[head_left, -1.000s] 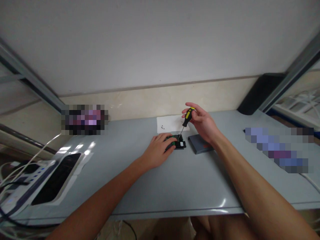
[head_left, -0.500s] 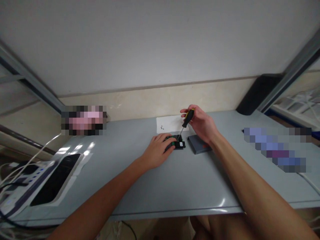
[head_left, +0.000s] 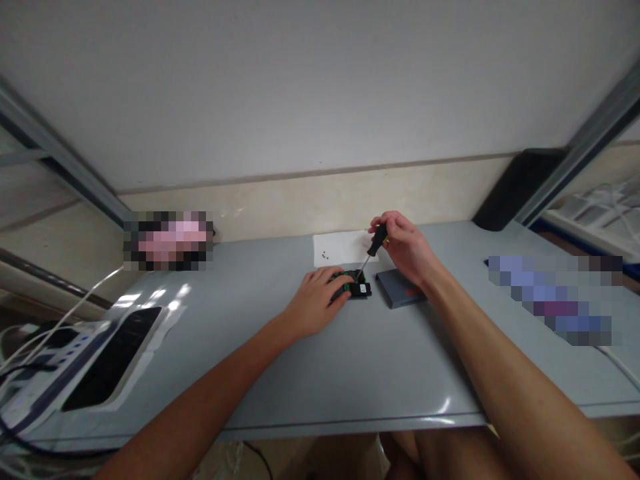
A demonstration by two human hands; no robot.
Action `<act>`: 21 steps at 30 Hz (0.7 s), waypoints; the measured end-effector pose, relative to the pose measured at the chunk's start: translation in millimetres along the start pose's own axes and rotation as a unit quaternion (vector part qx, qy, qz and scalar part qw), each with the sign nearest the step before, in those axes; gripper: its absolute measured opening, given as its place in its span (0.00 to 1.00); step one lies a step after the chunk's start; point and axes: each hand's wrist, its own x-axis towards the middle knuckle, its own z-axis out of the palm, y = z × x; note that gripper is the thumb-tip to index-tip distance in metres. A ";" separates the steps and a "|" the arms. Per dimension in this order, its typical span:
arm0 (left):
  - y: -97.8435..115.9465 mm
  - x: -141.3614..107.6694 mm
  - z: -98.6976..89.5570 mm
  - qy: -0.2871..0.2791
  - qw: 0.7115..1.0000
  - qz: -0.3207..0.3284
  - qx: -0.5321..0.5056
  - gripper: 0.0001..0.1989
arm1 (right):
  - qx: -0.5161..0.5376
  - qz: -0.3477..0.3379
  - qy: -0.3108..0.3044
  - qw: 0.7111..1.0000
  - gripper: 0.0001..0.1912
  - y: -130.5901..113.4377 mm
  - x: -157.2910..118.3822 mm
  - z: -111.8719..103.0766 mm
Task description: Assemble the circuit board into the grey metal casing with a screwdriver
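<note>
My left hand grips a small circuit board with green and black parts and holds it down on the grey table; its fingers cover the board's left side. In my right hand is a screwdriver with a black and yellow handle. The shaft slants down to the left, and the tip meets the board near its far edge. Just right of the board lies a flat grey case with a red mark, partly under my right wrist. Behind the board, several tiny screws rest on white paper.
A phone lies at the left beside a power strip with cables. Blurred-out items sit at the back left and on the right. A black cylinder-like object leans at the back right. A wall closes off the table's far side.
My right hand and the screwdriver handle have shifted slightly to the right, and the handle has turned. The tip stays at the board. My left hand has not moved.
</note>
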 end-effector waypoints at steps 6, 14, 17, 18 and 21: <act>-1.0 -0.1 0.5 0.000 1.000 0.005 -0.001 0.14 | 0.005 0.007 -0.012 1.000 0.17 -2.6 0.4 -2.7; -0.9 -0.2 1.0 0.001 1.000 0.007 0.004 0.13 | 0.000 -0.001 -0.002 1.000 0.15 1.2 0.2 -3.3; -1.3 -0.1 1.4 0.004 1.000 0.010 0.004 0.14 | -0.006 -0.006 -0.002 1.000 0.19 2.8 1.7 -4.8; -1.4 -0.1 1.5 0.004 1.000 0.009 0.004 0.14 | -0.001 -0.003 -0.007 1.000 0.21 2.9 1.9 -4.3; -1.1 0.0 1.5 0.005 1.000 0.006 0.003 0.13 | 0.005 0.011 -0.023 1.000 0.22 2.1 1.1 0.0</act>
